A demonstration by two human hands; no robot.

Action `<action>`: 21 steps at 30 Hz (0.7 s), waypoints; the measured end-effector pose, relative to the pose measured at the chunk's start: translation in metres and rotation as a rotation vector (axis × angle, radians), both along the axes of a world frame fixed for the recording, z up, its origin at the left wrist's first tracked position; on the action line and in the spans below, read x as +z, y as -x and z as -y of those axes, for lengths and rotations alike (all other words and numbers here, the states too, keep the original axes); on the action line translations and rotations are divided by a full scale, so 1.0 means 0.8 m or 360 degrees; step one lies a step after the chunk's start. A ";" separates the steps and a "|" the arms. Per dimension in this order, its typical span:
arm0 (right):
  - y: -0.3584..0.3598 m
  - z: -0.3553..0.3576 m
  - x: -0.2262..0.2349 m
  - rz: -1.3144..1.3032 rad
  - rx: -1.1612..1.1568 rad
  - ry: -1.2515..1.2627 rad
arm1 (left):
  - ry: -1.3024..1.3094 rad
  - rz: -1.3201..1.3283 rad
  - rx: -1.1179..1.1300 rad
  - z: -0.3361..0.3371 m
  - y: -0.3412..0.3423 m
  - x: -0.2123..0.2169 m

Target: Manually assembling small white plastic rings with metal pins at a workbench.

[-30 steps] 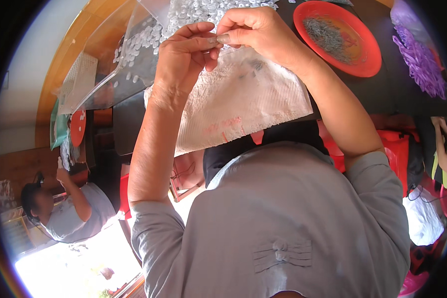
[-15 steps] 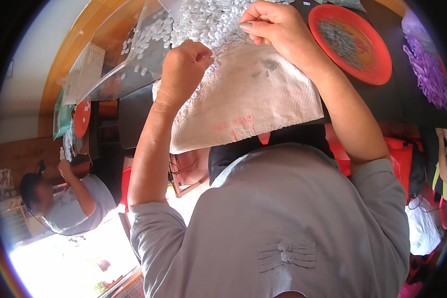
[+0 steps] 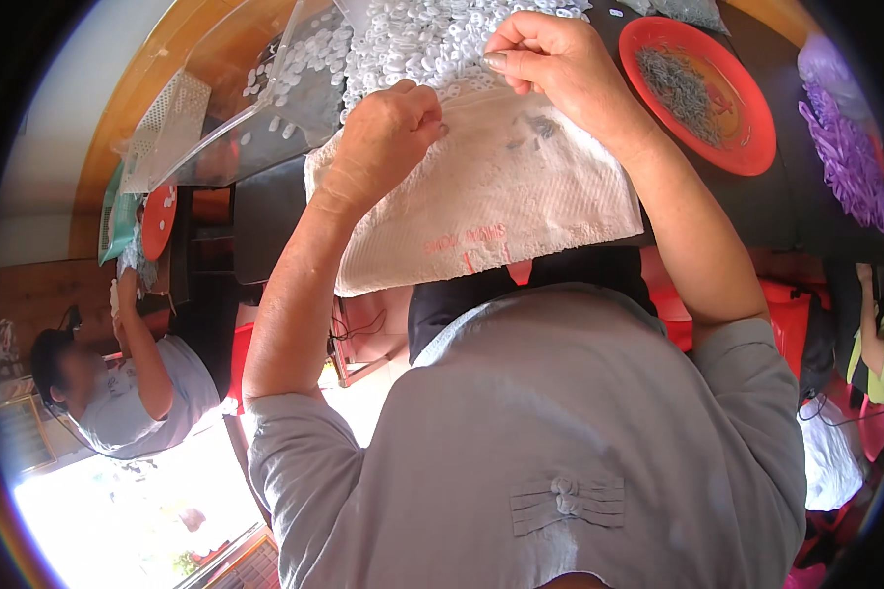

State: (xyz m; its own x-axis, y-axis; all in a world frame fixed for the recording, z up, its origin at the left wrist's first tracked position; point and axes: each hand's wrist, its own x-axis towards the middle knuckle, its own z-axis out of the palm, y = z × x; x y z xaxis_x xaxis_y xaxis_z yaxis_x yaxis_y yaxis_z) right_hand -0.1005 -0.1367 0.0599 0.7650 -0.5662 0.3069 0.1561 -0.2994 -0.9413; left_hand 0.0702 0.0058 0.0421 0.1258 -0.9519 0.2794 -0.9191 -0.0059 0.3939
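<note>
A heap of small white ring-like plastic pieces (image 3: 413, 44) lies at the far middle of the table. In front of it a cream towel (image 3: 491, 187) with red print hangs over the table edge toward my lap. My left hand (image 3: 388, 133) is closed above the towel's left part, its fingers curled; what they hold is hidden. My right hand (image 3: 550, 64) is pinched at the heap's right edge, thumb against fingers, and anything between the tips is too small to name. Grey pieces lie in a red plate (image 3: 756, 147) right of that hand.
Left of the heap stands a clear plastic panel or tray (image 3: 236, 128) with loose white pieces. Purple strips (image 3: 845, 162) hang at the far right. Another person (image 3: 138, 388) works at the left, near a green basket (image 3: 120, 221).
My left hand has shifted right and slightly nearer over the towel. White pieces that trailed below it no longer show. My right hand has moved slightly right and nearer, still pinched.
</note>
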 end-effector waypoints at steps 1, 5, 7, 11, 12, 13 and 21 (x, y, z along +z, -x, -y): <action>0.000 0.000 0.001 -0.0002 -0.0005 0.0043 | -0.0001 -0.0001 0.0001 0.000 -0.001 -0.001; 0.005 -0.006 0.013 -0.0076 -0.0001 -0.0110 | 0.0004 -0.0131 -0.0036 -0.002 -0.004 -0.003; 0.002 -0.002 0.003 0.0035 -0.0027 0.0130 | -0.0003 -0.0155 -0.0047 -0.005 -0.002 -0.003; 0.004 -0.005 0.006 -0.0031 -0.0009 0.0016 | 0.0038 -0.0118 -0.0041 -0.015 -0.001 -0.003; 0.002 -0.003 0.002 0.0003 -0.0009 0.0065 | 0.0045 -0.0083 -0.0046 -0.015 0.000 -0.002; 0.001 -0.001 0.000 0.0037 -0.0008 0.0115 | 0.0046 -0.0084 -0.0049 -0.015 0.000 -0.002; 0.001 -0.002 -0.001 0.0003 -0.0021 0.0089 | 0.0133 0.0603 -0.0066 -0.025 0.008 0.000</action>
